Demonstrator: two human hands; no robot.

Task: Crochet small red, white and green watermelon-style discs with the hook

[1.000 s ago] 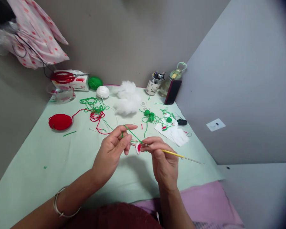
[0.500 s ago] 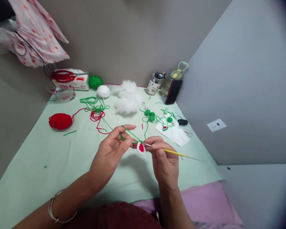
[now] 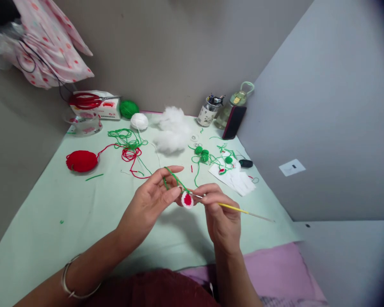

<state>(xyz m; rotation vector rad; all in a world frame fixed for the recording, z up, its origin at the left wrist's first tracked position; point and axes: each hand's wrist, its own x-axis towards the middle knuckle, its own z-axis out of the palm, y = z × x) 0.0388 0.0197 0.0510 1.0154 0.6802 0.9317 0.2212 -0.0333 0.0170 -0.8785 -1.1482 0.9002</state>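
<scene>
My right hand (image 3: 222, 217) is closed around the yellow handle of a crochet hook (image 3: 232, 207), its metal tip pointing left. At that tip is a small oval crochet piece (image 3: 187, 199), red in the middle with a white rim and green yarn at its top. My left hand (image 3: 155, 194) pinches near the piece's left side, thumb and fingers bent. Over its raised index finger runs green yarn (image 3: 176, 176), stretched down to the hook. The fingertips behind the piece are partly hidden.
A red yarn ball (image 3: 82, 161), loose green yarn (image 3: 124, 138), a white ball (image 3: 139, 121) and white stuffing (image 3: 173, 130) lie beyond my hands. Small green crochet balls (image 3: 204, 155) and white paper (image 3: 235, 179) lie to the right. A phone (image 3: 234, 123) leans on a bottle (image 3: 225, 111).
The crochet piece has shifted slightly left and down and turned more face-on. My left thumb has moved a little closer to it. The yarn now slants differently from the index finger.
</scene>
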